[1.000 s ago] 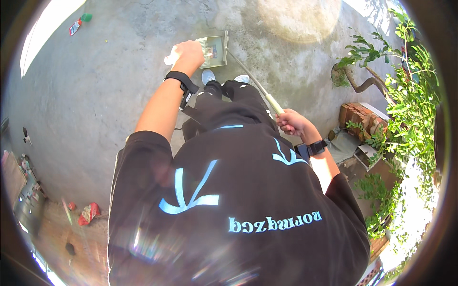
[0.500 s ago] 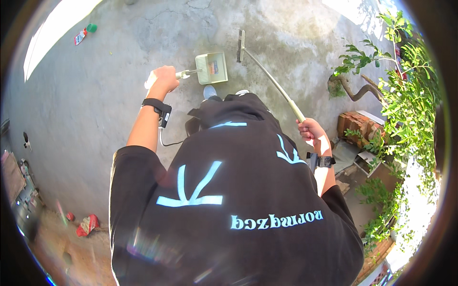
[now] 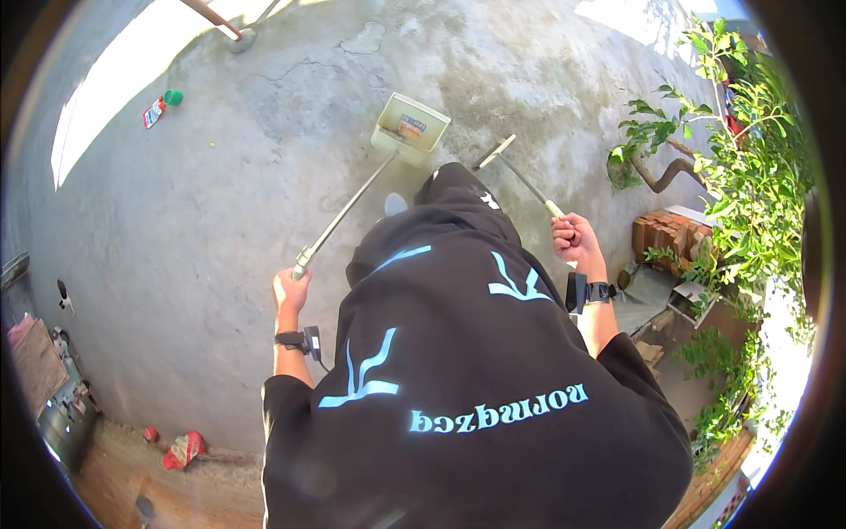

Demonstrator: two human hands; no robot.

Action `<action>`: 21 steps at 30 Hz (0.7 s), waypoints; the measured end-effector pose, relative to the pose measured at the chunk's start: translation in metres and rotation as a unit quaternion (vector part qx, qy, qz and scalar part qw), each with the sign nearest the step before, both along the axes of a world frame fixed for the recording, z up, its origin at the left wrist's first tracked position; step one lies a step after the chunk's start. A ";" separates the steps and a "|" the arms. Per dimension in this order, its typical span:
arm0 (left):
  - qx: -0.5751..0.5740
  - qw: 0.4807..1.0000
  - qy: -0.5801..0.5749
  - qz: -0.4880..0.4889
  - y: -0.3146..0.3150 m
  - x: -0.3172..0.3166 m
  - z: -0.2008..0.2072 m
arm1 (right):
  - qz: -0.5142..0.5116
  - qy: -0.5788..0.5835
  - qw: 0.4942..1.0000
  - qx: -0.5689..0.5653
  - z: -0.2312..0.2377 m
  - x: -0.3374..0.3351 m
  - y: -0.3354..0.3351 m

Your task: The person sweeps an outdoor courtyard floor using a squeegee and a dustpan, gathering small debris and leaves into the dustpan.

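Note:
My left hand (image 3: pixel 290 289) is closed around the handle end of a long-handled dustpan (image 3: pixel 382 139). Its pale pan lies ahead of me with the opening facing away, and a small orange and blue piece of litter (image 3: pixel 411 126) is inside. My right hand (image 3: pixel 575 236) grips the pale end of a broom (image 3: pixel 529 183) with a metal pole. The narrow broom head is low, right of the pan and just beside my foot. A gap separates the broom head from the dustpan.
Far left on the concrete floor (image 3: pixel 220 194) lie a red and white packet (image 3: pixel 154 112) and a green cup (image 3: pixel 173 98). Leafy plants (image 3: pixel 749 194) and stacked bricks (image 3: pixel 670 240) line the right side. A red bag (image 3: pixel 184 450) lies at lower left.
My left hand has come back toward me and lower, and the dustpan has tilted, its pole now showing at full length. The broom head has swung nearer my feet and to the right.

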State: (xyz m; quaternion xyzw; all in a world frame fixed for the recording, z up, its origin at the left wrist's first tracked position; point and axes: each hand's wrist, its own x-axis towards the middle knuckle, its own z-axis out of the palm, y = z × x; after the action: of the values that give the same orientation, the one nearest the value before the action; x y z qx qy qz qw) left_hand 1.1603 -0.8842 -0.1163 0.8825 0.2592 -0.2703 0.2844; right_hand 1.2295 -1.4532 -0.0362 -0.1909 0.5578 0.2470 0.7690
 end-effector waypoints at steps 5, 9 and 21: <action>-0.005 0.999 -0.049 0.016 -0.041 0.030 0.016 | 0.036 0.027 0.999 -0.020 -0.012 0.069 0.019; -0.009 0.996 -0.082 0.031 -0.062 0.078 0.040 | 0.020 0.023 0.999 -0.014 -0.022 0.123 0.043; 0.007 0.989 -0.145 -0.005 -0.060 0.276 0.070 | -0.053 -0.004 0.998 0.015 -0.054 0.306 0.057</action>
State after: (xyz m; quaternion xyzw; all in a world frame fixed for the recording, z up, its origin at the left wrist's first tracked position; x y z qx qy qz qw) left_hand 1.4360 -0.9438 -0.0459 0.9156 0.2124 -0.1397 0.3115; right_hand 1.5350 -1.3966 -0.0905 -0.1504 0.5605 0.2134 0.7859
